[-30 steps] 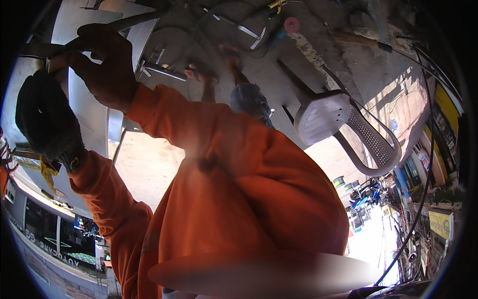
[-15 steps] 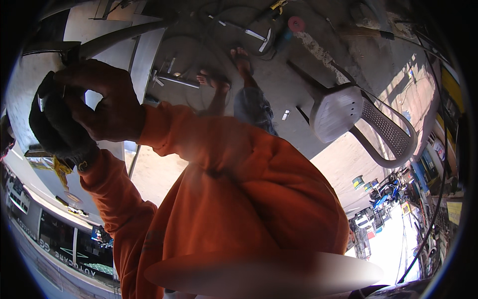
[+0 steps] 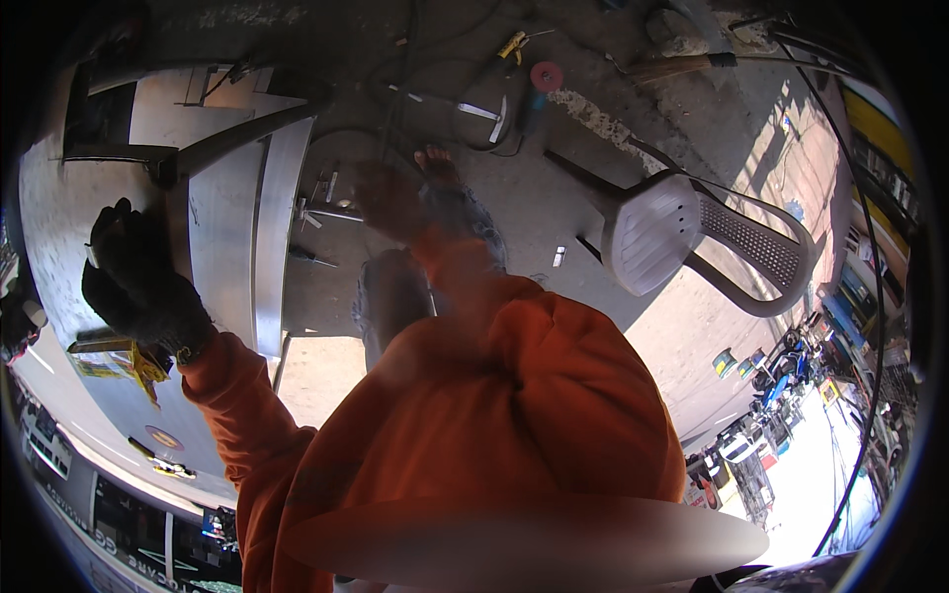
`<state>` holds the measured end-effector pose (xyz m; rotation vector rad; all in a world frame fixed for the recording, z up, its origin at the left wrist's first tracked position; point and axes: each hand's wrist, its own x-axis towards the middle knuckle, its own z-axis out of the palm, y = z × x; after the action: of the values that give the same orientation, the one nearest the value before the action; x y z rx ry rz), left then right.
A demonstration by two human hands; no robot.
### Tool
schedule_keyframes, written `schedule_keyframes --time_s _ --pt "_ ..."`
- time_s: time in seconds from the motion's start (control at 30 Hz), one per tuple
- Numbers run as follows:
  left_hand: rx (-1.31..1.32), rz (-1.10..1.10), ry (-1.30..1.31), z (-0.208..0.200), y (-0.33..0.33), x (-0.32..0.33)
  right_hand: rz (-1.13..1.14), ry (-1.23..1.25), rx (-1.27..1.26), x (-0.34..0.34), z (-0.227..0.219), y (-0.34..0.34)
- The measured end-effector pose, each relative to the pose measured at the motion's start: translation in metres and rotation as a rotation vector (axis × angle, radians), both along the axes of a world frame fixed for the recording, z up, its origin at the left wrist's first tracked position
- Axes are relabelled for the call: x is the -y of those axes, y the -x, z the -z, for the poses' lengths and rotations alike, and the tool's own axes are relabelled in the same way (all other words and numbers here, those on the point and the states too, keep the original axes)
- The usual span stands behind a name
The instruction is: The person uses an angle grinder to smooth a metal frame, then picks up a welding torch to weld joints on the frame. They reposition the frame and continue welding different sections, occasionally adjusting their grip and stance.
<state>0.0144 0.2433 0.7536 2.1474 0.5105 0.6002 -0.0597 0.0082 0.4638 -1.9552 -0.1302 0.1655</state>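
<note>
My left hand (image 3: 148,287), in a dark glove, is raised over the pale work surface at the left. Its fingers are curled together, and a small light edge shows at them; what it belongs to I cannot make out. My bare right hand (image 3: 388,203) reaches forward and low over the floor, smeared by motion, its fingers unclear. Nearest to it lies a metal bar tool with a crosspiece (image 3: 321,210). A screwdriver (image 3: 312,256) rests on the floor closer to me.
A dark metal frame bar (image 3: 242,133) crosses above the pale panel (image 3: 222,227). A yellow packet (image 3: 124,364) lies near my left wrist. Farther off are a T-shaped metal piece (image 3: 484,112), a yellow clamp-like holder (image 3: 513,44), a red disc (image 3: 547,76) and cables. A plastic chair (image 3: 647,237) stands right.
My right hand has left the gloved left hand and swung right and down toward the floor tools. The left hand stays raised, slightly lower. The view has shifted, and my legs are bent more.
</note>
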Motion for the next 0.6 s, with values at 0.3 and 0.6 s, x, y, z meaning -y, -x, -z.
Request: schedule_keyframes --time_s 0.3,0.6 --pt "0.03 -0.057 -0.396 0.008 0.017 -0.016 0.152 0.286 -0.166 0.131 0.048 -0.047" --pt "-0.203 0.22 0.521 0.072 -0.099 0.179 0.141 0.671 -0.554 0.179 0.05 -0.178"
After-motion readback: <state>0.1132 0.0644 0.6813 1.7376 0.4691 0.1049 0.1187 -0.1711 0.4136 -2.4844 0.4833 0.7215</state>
